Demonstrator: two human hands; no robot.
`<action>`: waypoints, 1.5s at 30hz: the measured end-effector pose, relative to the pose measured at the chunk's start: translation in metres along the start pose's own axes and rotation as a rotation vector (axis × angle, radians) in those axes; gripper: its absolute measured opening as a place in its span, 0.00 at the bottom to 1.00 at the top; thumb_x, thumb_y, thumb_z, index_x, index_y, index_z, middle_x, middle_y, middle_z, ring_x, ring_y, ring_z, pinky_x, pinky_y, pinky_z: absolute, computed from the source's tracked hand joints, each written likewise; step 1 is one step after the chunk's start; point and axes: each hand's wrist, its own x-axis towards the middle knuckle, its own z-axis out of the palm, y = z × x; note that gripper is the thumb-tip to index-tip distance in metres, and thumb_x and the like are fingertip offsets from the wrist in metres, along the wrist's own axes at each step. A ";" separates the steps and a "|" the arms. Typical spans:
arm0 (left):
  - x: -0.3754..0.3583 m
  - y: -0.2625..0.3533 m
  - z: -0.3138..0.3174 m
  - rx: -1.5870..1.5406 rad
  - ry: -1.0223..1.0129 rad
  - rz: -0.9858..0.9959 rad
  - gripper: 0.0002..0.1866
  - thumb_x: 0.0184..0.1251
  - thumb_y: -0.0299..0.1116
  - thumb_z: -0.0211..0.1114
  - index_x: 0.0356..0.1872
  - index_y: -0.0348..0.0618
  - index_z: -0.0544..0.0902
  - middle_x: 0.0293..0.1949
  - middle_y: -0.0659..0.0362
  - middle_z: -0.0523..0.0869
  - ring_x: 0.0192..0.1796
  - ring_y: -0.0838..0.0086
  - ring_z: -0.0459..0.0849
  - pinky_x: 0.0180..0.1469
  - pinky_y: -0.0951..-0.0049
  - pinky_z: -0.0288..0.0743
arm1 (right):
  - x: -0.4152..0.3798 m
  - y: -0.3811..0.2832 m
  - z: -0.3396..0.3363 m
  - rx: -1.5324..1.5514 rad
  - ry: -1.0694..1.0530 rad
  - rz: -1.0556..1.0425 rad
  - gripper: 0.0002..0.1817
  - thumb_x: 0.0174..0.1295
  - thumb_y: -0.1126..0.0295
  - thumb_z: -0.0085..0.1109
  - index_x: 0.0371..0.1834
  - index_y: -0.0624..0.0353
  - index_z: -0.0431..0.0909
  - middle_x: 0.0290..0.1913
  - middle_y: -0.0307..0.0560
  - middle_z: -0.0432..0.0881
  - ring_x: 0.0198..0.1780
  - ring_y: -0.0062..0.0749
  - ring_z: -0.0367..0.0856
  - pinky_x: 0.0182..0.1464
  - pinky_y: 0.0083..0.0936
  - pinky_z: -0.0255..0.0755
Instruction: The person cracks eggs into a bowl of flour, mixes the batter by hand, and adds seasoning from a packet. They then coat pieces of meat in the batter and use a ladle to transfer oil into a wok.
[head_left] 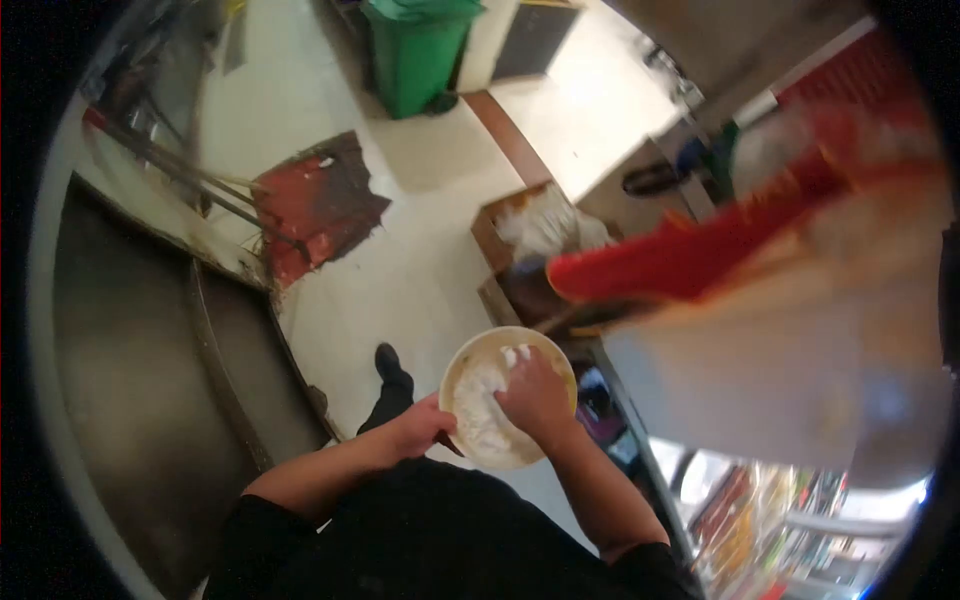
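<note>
A round, pale bowl (464, 352) is held up in front of my body, with white powder (481, 400) that looks like flour inside. My left hand (422, 425) grips the bowl's left rim, thumb over the edge and the other fingers mostly hidden beneath. Inside the bowl, at its upper right, is my right hand (537, 392). Its fingers are curled and the tips are coated white. Whether anything lies within those fingers cannot be made out.
To the left runs a dark metal counter (140, 340). A torn red-and-dark mat (325, 205) lies on the floor. Ahead are a green wheeled bin (418, 55) and a cardboard box (490, 235) with plastic bags. A red cloth (690, 255) drapes over a pale surface at right.
</note>
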 end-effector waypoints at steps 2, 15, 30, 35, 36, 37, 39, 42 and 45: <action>0.005 0.050 -0.026 -0.003 0.024 0.028 0.33 0.48 0.18 0.52 0.61 0.45 0.64 0.46 0.53 0.79 0.45 0.61 0.82 0.39 0.61 0.83 | 0.073 -0.026 -0.002 0.006 -0.065 -0.001 0.24 0.50 0.61 0.57 0.46 0.70 0.73 0.46 0.61 0.75 0.51 0.51 0.73 0.52 0.40 0.68; 0.058 0.404 -0.186 -0.071 0.296 0.215 0.29 0.44 0.22 0.53 0.55 0.43 0.70 0.41 0.55 0.80 0.40 0.66 0.82 0.31 0.66 0.82 | 0.490 -0.132 -0.063 -0.069 -0.306 -0.613 0.16 0.50 0.66 0.55 0.42 0.61 0.77 0.43 0.54 0.76 0.43 0.46 0.76 0.45 0.39 0.71; 0.135 0.841 -0.384 -0.392 0.460 0.614 0.27 0.45 0.18 0.51 0.53 0.34 0.70 0.45 0.50 0.79 0.48 0.59 0.80 0.49 0.58 0.78 | 1.051 -0.216 -0.123 -0.168 -0.257 -0.915 0.16 0.52 0.68 0.52 0.43 0.62 0.77 0.44 0.54 0.75 0.44 0.46 0.76 0.43 0.37 0.74; 0.139 1.001 -0.477 -0.413 0.561 0.613 0.29 0.42 0.18 0.52 0.54 0.33 0.70 0.46 0.50 0.79 0.48 0.60 0.80 0.52 0.60 0.76 | 1.215 -0.292 -0.129 -0.226 -0.461 -1.080 0.14 0.56 0.68 0.48 0.42 0.60 0.77 0.46 0.54 0.73 0.47 0.45 0.74 0.42 0.37 0.75; 0.136 1.040 -0.499 -0.408 0.582 0.593 0.30 0.40 0.18 0.53 0.54 0.31 0.70 0.46 0.49 0.80 0.48 0.60 0.80 0.54 0.63 0.73 | 1.253 -0.302 -0.128 -0.233 -0.456 -1.082 0.14 0.56 0.68 0.48 0.42 0.60 0.77 0.46 0.54 0.73 0.47 0.45 0.74 0.42 0.37 0.75; 0.139 1.075 -0.529 -0.398 0.574 0.600 0.30 0.40 0.18 0.53 0.54 0.31 0.70 0.46 0.49 0.80 0.48 0.60 0.80 0.54 0.63 0.73 | 1.294 -0.312 -0.129 -0.285 -0.428 -1.090 0.15 0.54 0.68 0.51 0.44 0.60 0.77 0.46 0.53 0.73 0.48 0.45 0.74 0.42 0.36 0.74; 0.152 1.126 -0.584 -0.416 0.494 0.768 0.27 0.45 0.20 0.51 0.54 0.36 0.70 0.46 0.50 0.79 0.47 0.59 0.81 0.43 0.54 0.80 | 1.368 -0.336 -0.151 -0.394 -0.435 -1.031 0.17 0.53 0.71 0.50 0.46 0.59 0.77 0.48 0.54 0.74 0.50 0.47 0.73 0.46 0.36 0.74; 0.136 1.240 -0.629 -0.353 0.432 0.611 0.28 0.45 0.21 0.51 0.55 0.36 0.69 0.47 0.49 0.79 0.47 0.59 0.80 0.39 0.54 0.82 | 1.491 -0.364 -0.170 -0.305 -0.340 -0.942 0.18 0.53 0.71 0.50 0.48 0.60 0.77 0.51 0.55 0.73 0.52 0.47 0.73 0.49 0.36 0.72; 0.136 1.351 -0.662 -0.365 0.475 0.601 0.28 0.44 0.23 0.51 0.54 0.35 0.69 0.45 0.48 0.79 0.44 0.57 0.81 0.38 0.54 0.82 | 1.591 -0.410 -0.190 -0.210 -0.371 -0.885 0.19 0.53 0.71 0.50 0.49 0.60 0.77 0.52 0.57 0.73 0.53 0.45 0.73 0.52 0.34 0.71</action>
